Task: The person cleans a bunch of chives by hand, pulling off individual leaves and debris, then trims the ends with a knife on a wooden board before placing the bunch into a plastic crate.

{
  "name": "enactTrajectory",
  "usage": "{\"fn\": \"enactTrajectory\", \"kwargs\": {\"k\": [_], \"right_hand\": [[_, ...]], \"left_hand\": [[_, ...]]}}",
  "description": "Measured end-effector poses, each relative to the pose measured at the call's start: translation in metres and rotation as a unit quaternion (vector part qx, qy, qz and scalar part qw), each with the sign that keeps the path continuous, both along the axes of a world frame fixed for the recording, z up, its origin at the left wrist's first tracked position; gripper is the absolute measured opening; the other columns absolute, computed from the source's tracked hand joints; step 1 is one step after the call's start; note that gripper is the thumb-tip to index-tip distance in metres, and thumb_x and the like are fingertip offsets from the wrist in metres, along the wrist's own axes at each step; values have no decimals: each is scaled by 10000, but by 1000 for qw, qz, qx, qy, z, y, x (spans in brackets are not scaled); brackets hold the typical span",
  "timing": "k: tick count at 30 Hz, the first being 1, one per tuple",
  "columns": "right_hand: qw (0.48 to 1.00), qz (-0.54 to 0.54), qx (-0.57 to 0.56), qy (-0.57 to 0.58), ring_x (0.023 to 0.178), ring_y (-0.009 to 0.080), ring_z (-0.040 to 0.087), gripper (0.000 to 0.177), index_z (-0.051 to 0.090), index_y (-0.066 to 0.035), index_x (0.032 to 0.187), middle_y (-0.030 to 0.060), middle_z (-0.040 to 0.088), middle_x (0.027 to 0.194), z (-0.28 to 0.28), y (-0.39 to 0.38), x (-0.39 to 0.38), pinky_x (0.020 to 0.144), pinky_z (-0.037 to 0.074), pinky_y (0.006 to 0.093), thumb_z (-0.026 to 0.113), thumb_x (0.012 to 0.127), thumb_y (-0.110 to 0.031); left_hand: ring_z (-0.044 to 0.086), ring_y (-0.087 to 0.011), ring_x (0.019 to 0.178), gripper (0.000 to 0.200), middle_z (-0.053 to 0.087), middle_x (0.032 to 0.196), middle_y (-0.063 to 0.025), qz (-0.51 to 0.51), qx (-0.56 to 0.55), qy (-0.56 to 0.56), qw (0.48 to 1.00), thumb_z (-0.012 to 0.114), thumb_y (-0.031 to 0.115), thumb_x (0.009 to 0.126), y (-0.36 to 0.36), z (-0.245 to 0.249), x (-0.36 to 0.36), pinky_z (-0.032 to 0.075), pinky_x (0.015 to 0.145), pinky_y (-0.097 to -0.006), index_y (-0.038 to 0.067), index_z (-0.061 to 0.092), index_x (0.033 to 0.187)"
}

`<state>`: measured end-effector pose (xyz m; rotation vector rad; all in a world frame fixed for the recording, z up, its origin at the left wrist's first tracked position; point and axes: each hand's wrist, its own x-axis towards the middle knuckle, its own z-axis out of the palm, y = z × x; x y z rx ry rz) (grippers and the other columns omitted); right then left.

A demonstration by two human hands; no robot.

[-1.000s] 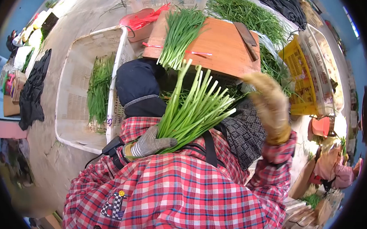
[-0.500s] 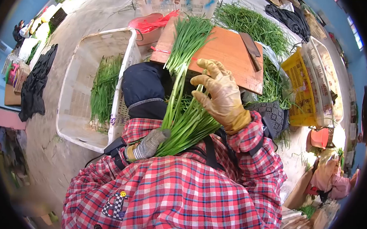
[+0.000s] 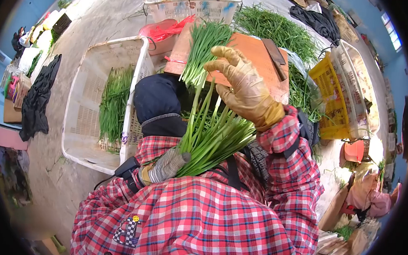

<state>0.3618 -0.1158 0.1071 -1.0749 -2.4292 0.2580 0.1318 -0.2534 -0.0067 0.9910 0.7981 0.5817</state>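
Two gloved hands show in the head view, both in front of your checked shirt. Your left hand [image 3: 166, 166], in a grey glove, has its grip closed around the lower, leafy part of a bunch of green stalks [image 3: 214, 146]. That bunch lies across your lap, its pale ends fanning up and away from you. Your right hand [image 3: 247, 89], in a yellowed glove, is raised over those pale ends; its grip is spread, the fingers curved and the thumb held apart from them. You cannot tell from this angle whether its thumb touches a stalk.

Just beyond your hands is the brown worktop [image 3: 273, 85]. On it lies a second green bunch [image 3: 207, 45], pale ends toward you, with a red tie [image 3: 175, 60] to its left and a broad dark blade [image 3: 275, 57] near the right edge.

To your left stands a white crate [image 3: 142, 74] with more greens [image 3: 115, 106] inside. Between it and the worktop sits a reddish basin [image 3: 161, 45] holding red strips [image 3: 172, 30], and another white crate [image 3: 193, 7] stands behind. On the right, loose greens [image 3: 278, 33] are heaped behind and beside the worktop, near a yellow crate [image 3: 329, 99].
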Motion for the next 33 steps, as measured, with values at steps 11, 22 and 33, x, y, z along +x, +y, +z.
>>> {"fn": "enactTrajectory", "kwargs": {"k": [11,22,33], "right_hand": [[858,97,-168,-476,1005,253,605,346,677,-245,1071,30,684,921,42,0,-49,1048,208,611,646,740,-341],[944,-52,19,-325,767,244,631,99,674,-197,800,19,612,667,-17,-5,-26,891,360,597,618,720,-180],[929,-132,273,-213,692,280,585,71,549,-104,830,87,492,605,-21,-1,27,827,423,565,563,761,-95]], "left_hand": [[573,-225,1054,551,607,1153,-141,-113,159,91,976,460,413,947,7,0,-5,430,924,-347,-10,470,1300],[614,-120,833,368,672,923,-68,1,72,19,997,504,282,931,5,9,2,487,736,-259,-17,597,1124],[628,-154,965,514,656,1072,-106,7,121,45,992,560,442,902,-4,-54,-11,508,836,-278,-4,598,1154]]}}
